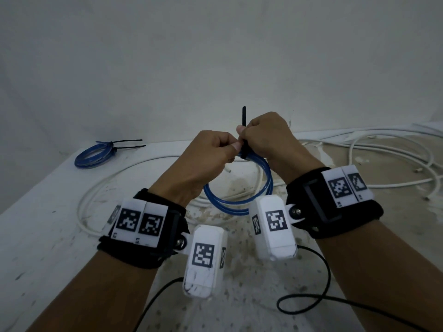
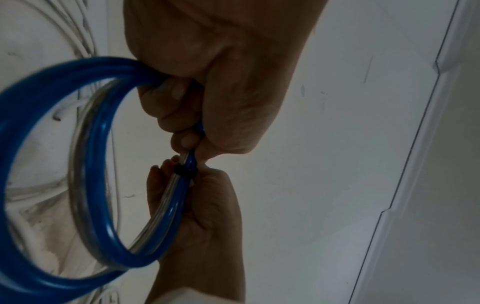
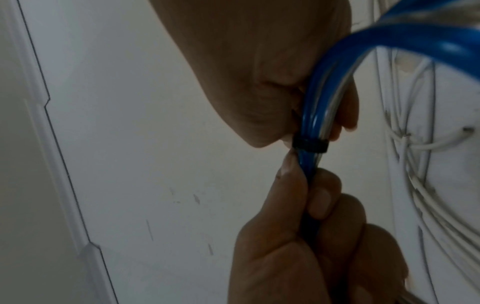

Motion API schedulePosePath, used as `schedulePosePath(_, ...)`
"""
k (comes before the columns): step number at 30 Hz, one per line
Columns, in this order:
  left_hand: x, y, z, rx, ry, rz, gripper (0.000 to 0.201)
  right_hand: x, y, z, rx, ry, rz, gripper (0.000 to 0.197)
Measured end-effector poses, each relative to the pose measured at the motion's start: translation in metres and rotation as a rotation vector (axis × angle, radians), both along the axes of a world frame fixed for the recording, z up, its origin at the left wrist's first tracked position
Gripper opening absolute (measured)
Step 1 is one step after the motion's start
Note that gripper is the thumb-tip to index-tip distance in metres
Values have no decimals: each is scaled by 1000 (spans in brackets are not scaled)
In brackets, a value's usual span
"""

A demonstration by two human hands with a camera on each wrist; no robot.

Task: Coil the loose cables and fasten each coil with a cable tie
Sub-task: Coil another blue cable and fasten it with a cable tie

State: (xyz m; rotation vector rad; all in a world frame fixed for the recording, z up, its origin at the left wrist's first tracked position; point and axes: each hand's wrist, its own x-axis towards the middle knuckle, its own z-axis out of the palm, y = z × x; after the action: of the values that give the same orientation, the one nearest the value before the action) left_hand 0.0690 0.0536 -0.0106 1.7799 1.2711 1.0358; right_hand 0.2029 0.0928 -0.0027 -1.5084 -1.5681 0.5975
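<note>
Both hands hold a coil of blue cable (image 1: 239, 202) up above the white table (image 1: 36, 224). A black cable tie (image 1: 244, 130) is looped round the top of the coil, and its tail points straight up. My left hand (image 1: 225, 149) grips the coil just left of the tie, fingers curled round the strands (image 2: 182, 133). My right hand (image 1: 247, 134) pinches the tie's tail right above the coil. In the wrist views the tie's band (image 2: 185, 170) (image 3: 310, 145) sits tight on the blue strands (image 3: 315, 115), between the two hands.
A second blue coil (image 1: 94, 155), bound with two black ties, lies at the table's back left. Loose white cables (image 1: 383, 149) sprawl across the middle and right of the table. Black wrist-camera leads (image 1: 311, 295) trail near the front. A pale wall rises behind.
</note>
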Motion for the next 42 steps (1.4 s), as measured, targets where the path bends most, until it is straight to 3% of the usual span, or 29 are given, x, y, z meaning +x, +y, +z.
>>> schedulePosePath(4, 1, 1, -2, -27, -36, 22, 23, 0, 4, -8, 33, 5, -26, 35)
schedulePosePath(7, 0, 1, 3, -44, -147, 55, 21, 4, 0, 0, 65, 135, 27, 41)
schedulePosePath(10, -3, 1, 13, 26, -188, 64, 20, 12, -15, 19, -161, 345, 213, 51)
schedulePosePath(12, -6, -1, 18, 55, -187, 72, 20, 14, -25, 27, -293, 354, 336, 55)
schedulePosePath(15, -8, -4, 18, 65, -152, 84, 21, 8, -29, 26, -335, 346, 440, 44)
schedulePosePath(19, -9, -3, 19, 29, -168, 160, 14, 1, -25, 24, -286, 411, 443, 32)
schedulePosePath(24, -7, -3, 22, 11, -249, 194, 15, 0, -23, 24, -214, 433, 437, 35)
schedulePosePath(32, -6, -2, 19, 11, -222, 218, 16, -3, -23, 21, -179, 361, 406, 37)
schedulePosePath(38, -6, -4, 18, -79, -251, 137, 18, 0, -22, 21, -98, 337, 330, 21)
schedulePosePath(42, -3, -6, 15, -93, -223, 48, 20, 2, -21, 18, -28, 369, 236, 24)
